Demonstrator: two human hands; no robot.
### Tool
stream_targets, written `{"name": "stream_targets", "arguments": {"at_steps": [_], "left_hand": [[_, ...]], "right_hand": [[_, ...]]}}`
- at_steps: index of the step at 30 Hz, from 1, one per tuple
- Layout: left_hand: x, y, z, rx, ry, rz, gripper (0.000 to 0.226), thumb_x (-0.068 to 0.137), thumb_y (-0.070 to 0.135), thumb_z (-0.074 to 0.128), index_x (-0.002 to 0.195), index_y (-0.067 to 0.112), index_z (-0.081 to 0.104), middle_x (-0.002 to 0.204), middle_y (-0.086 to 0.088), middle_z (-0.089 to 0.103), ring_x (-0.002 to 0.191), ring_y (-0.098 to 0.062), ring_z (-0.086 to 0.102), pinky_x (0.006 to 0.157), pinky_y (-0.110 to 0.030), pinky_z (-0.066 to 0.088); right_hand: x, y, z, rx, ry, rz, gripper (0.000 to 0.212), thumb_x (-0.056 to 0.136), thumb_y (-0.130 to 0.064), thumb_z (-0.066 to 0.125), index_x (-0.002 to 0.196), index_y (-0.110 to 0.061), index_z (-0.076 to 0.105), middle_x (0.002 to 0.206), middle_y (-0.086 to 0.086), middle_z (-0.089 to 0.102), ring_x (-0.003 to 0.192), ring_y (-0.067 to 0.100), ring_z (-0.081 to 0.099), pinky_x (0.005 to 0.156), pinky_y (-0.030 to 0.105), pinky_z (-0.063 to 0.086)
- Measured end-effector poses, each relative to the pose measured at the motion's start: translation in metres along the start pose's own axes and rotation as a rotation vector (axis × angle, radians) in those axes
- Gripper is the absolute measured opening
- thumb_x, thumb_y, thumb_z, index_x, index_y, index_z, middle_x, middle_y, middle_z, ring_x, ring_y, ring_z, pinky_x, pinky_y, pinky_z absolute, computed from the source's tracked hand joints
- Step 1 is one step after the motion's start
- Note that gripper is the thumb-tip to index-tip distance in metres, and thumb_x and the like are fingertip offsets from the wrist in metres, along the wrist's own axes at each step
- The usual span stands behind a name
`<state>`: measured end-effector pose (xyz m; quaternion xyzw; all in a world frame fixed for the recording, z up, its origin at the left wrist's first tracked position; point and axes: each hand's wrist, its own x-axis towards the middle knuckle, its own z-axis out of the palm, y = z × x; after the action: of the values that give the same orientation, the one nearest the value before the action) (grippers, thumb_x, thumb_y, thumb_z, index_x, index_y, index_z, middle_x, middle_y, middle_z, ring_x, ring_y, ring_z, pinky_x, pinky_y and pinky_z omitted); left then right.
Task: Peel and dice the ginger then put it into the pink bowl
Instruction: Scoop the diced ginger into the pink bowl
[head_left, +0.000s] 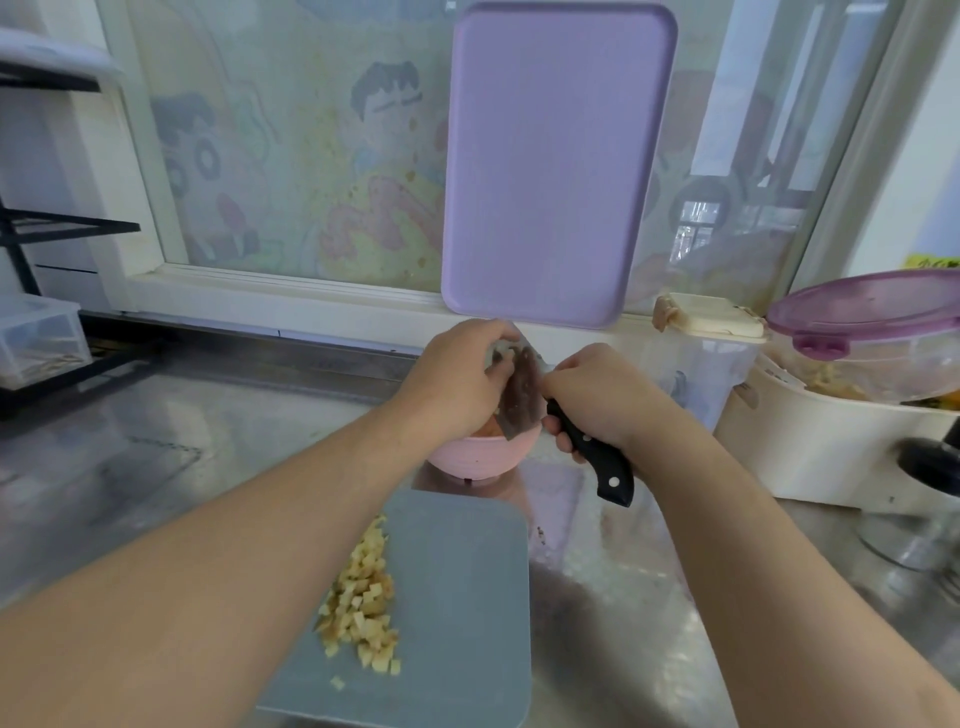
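The pink bowl (470, 457) stands on the steel counter just beyond a grey cutting board (457, 597). A pile of diced ginger (363, 597) lies on the board's left part. My right hand (592, 395) grips the black handle of a cleaver (519, 395), whose blade is held tilted over the bowl. My left hand (457, 379) rests against the blade's face from the left, fingers curved over its top edge. Some ginger bits cling to the blade. The bowl's inside is mostly hidden behind my left hand and the blade.
A purple cutting board (550, 156) leans upright against the window behind the bowl. At the right stand a white basin (821, 457) and a clear container with a purple lid (872, 312). A black rack (47, 234) with a plastic box sits at the left.
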<state>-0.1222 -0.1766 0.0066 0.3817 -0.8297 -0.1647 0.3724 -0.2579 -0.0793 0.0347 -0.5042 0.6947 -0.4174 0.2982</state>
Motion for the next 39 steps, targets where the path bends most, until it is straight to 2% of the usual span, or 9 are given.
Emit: {"name": "stream_targets", "arguments": {"at_steps": [9,13,16,19,25,32,34,36,39], "left_hand": [[-0.013,-0.012,-0.008,0.110,0.005,-0.052,0.012,0.091,0.019,0.066,0.087,0.027,0.074,0.082,0.013,0.071,0.081,-0.010,0.068,0.078,-0.037,0.059],[-0.018,-0.011,-0.014,0.124,-0.003,-0.072,0.024,0.096,0.032,0.062,0.074,0.026,0.068,0.068,0.012,0.067,0.068,-0.011,0.063,0.061,-0.030,0.047],[-0.023,-0.005,-0.015,-0.019,-0.027,-0.028,0.009,0.093,0.034,0.069,0.086,0.030,0.067,0.079,0.014,0.070,0.077,-0.004,0.066,0.070,-0.028,0.054],[-0.029,-0.008,-0.014,0.066,-0.132,0.005,0.008,0.090,0.021,0.069,0.087,0.029,0.068,0.078,0.013,0.070,0.078,-0.006,0.066,0.078,-0.036,0.058],[-0.028,-0.016,-0.017,0.047,-0.012,-0.120,0.018,0.096,0.018,0.059,0.085,0.023,0.071,0.080,0.007,0.075,0.080,-0.014,0.071,0.079,-0.040,0.059],[-0.034,-0.030,-0.036,-0.121,0.275,-0.184,0.021,0.095,0.006,0.061,0.100,0.024,0.071,0.088,0.015,0.070,0.080,0.004,0.064,0.071,-0.005,0.045],[-0.045,-0.039,-0.042,-0.125,0.336,-0.268,0.016,0.094,0.009,0.062,0.100,0.022,0.070,0.087,0.013,0.069,0.077,0.001,0.064,0.075,-0.012,0.049],[-0.056,-0.054,-0.043,-0.126,0.338,-0.384,0.013,0.094,0.013,0.062,0.098,0.022,0.070,0.087,0.009,0.071,0.082,-0.012,0.069,0.085,-0.031,0.057],[-0.073,-0.074,-0.039,-0.118,0.204,-0.485,0.013,0.093,0.014,0.064,0.089,0.025,0.071,0.086,0.005,0.075,0.086,-0.019,0.072,0.091,-0.042,0.060]], "right_hand": [[0.001,0.001,0.001,-0.044,0.028,-0.035,0.018,0.084,-0.001,0.042,0.071,-0.002,0.054,0.059,0.019,0.061,0.044,0.025,0.050,0.043,0.027,0.043],[0.002,0.001,0.001,-0.018,0.056,-0.038,0.013,0.086,-0.002,0.041,0.078,-0.006,0.049,0.055,0.016,0.060,0.041,0.024,0.049,0.042,0.026,0.042],[0.001,0.001,0.001,-0.038,0.065,-0.048,0.017,0.084,-0.001,0.041,0.071,-0.003,0.052,0.056,0.017,0.060,0.042,0.025,0.049,0.042,0.026,0.042],[0.000,0.002,0.002,-0.033,0.068,-0.046,0.016,0.085,-0.001,0.042,0.073,-0.004,0.052,0.057,0.017,0.059,0.043,0.025,0.049,0.042,0.027,0.042],[0.000,0.002,-0.001,-0.003,0.094,-0.023,0.012,0.087,-0.002,0.041,0.080,-0.007,0.049,0.053,0.013,0.060,0.040,0.023,0.049,0.042,0.026,0.041],[-0.005,0.002,-0.003,0.061,0.111,-0.010,0.014,0.087,-0.001,0.043,0.075,-0.007,0.049,0.057,0.015,0.059,0.041,0.023,0.050,0.045,0.027,0.042],[-0.006,0.003,-0.004,0.072,0.118,-0.011,0.014,0.087,-0.001,0.043,0.076,-0.006,0.050,0.058,0.015,0.059,0.041,0.023,0.050,0.045,0.028,0.042],[-0.007,0.004,-0.005,0.084,0.123,-0.007,0.013,0.088,-0.001,0.043,0.078,-0.006,0.051,0.058,0.016,0.058,0.040,0.022,0.050,0.046,0.028,0.042],[-0.009,0.004,-0.003,0.098,0.116,-0.002,0.012,0.088,0.000,0.044,0.080,-0.006,0.051,0.059,0.015,0.058,0.040,0.023,0.049,0.046,0.028,0.042]]}}
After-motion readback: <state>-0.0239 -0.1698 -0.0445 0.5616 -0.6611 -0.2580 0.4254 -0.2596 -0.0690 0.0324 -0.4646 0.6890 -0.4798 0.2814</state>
